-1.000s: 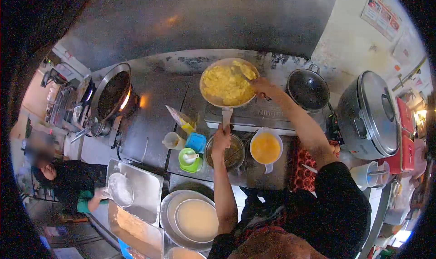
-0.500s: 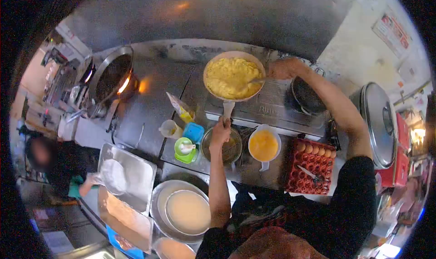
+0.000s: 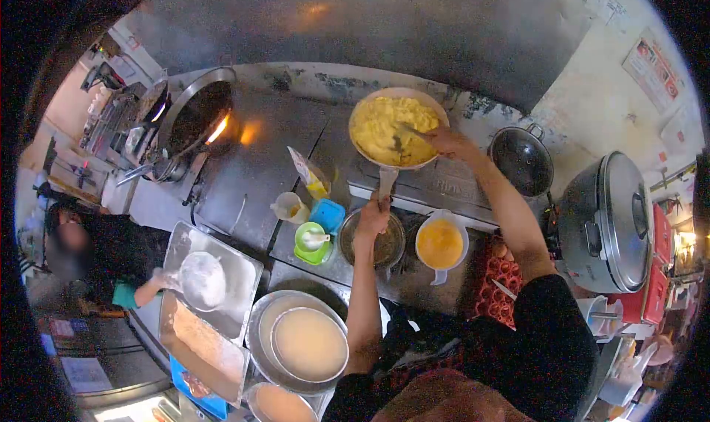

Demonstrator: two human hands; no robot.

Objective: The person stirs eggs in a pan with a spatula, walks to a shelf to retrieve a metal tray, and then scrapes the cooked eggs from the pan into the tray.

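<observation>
Frying pan (image 3: pixel 416 91) with soft yellow scrambled eggs (image 3: pixel 379 130) sits at the far side, over the left end of a portable stove (image 3: pixel 455 187). Its handle (image 3: pixel 387 181) points near, toward the person; the left hand (image 3: pixel 372 218) has its fingers wrapped round that handle, just near of the pan. The right hand (image 3: pixel 449 142) is at the pan's right rim, nearer the eggs than the left, pinching a spatula (image 3: pixel 413 131) that slants leftward into them. Near of the stove, a clear jug (image 3: pixel 438 277) holds beaten egg (image 3: pixel 439 244); left of it, a round metal pot (image 3: pixel 400 248) lies partly under the left hand, its contents unclear. Farther left, a green container (image 3: pixel 313 255) holds a white utensil (image 3: pixel 316 238), and a large steel bowl (image 3: pixel 257 338) at near left surrounds a smaller one (image 3: pixel 339 372) of pale liquid.
</observation>
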